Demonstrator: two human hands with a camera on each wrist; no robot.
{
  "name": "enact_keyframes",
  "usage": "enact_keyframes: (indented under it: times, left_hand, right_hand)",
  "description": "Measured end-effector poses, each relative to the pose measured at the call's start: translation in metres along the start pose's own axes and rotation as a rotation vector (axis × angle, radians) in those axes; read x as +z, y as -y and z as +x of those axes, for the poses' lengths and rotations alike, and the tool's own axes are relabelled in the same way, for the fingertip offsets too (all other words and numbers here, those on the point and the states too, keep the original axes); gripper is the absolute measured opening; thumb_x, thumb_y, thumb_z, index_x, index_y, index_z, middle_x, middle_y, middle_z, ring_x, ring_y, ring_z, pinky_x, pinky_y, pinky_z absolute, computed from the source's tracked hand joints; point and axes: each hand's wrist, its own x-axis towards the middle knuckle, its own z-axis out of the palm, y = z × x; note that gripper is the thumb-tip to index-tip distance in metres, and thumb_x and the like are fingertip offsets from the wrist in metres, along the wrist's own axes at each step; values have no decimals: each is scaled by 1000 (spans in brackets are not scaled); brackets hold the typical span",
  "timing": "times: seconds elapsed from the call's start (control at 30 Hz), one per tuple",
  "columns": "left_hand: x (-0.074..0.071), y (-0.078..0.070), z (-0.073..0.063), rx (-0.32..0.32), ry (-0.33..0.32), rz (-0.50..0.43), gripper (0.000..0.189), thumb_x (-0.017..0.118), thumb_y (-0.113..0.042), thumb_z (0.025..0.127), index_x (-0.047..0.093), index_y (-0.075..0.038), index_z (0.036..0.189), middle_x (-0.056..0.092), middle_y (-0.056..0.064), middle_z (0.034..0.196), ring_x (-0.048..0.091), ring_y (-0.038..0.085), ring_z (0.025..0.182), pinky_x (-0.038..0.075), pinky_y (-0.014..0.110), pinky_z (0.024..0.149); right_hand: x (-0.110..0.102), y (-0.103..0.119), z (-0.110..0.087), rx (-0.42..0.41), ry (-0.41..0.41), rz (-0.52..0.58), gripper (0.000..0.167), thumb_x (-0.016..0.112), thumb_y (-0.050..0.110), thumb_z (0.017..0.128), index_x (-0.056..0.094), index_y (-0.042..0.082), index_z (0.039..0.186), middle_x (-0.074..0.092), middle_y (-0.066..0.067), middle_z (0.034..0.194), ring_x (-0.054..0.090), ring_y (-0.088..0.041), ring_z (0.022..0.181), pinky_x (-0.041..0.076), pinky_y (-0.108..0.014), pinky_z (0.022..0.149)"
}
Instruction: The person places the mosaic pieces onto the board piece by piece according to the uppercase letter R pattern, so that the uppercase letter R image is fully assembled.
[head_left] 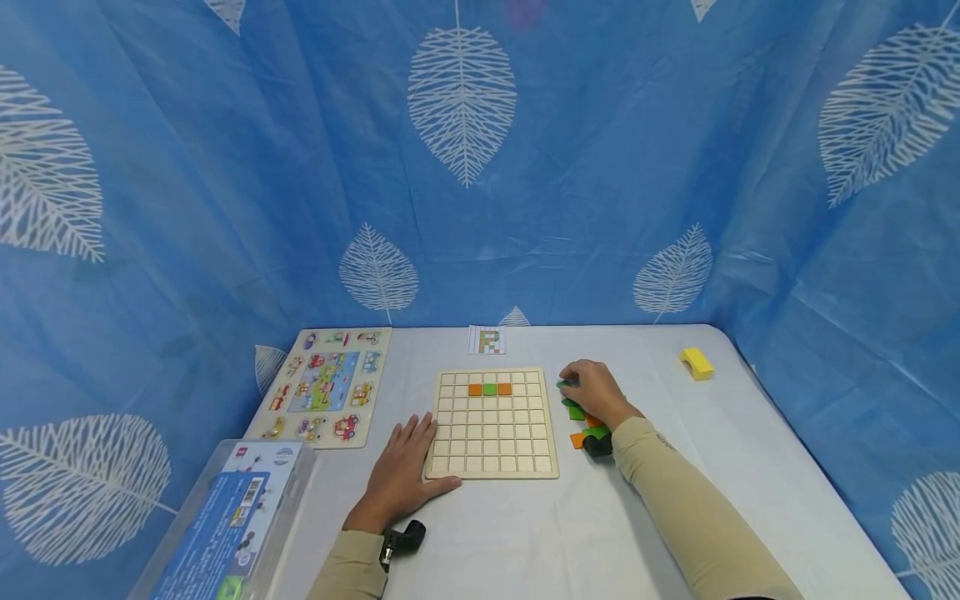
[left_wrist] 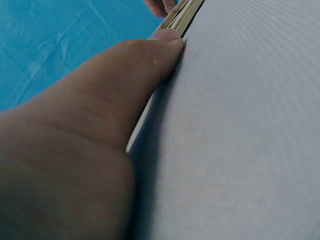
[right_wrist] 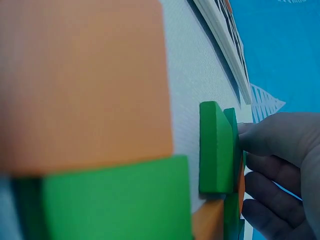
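A square wooden grid board lies on the table, with an orange tile, a green tile and another orange tile side by side in a row near its far edge. My left hand rests flat at the board's left side, fingers spread. Its thumb lies against the near edge. To the right of the board, my right hand is over a loose pile of green and orange tiles, pinching a green tile between thumb and curled fingers. The hand partly hides the pile.
Behind the board lies a small pattern card. A vehicle peg puzzle and a clear box with a printed label stand at the left. At the far right sits a yellow arch block. Blue curtains enclose the table.
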Motion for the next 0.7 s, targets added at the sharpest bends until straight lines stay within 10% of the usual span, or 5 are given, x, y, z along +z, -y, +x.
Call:
enact_keyframes:
  times: [0.7]
  left_hand:
    - [0,1,-1,8,-1,-2,115,70,-80,82,39,-4,162,33,11,169,22,32,157,14,49,127]
  right_hand:
    - [2,-1,3,18,-26,-21,18,75,8,98,78,1,114,75,-11,106,70,-29,103,57,-50,95]
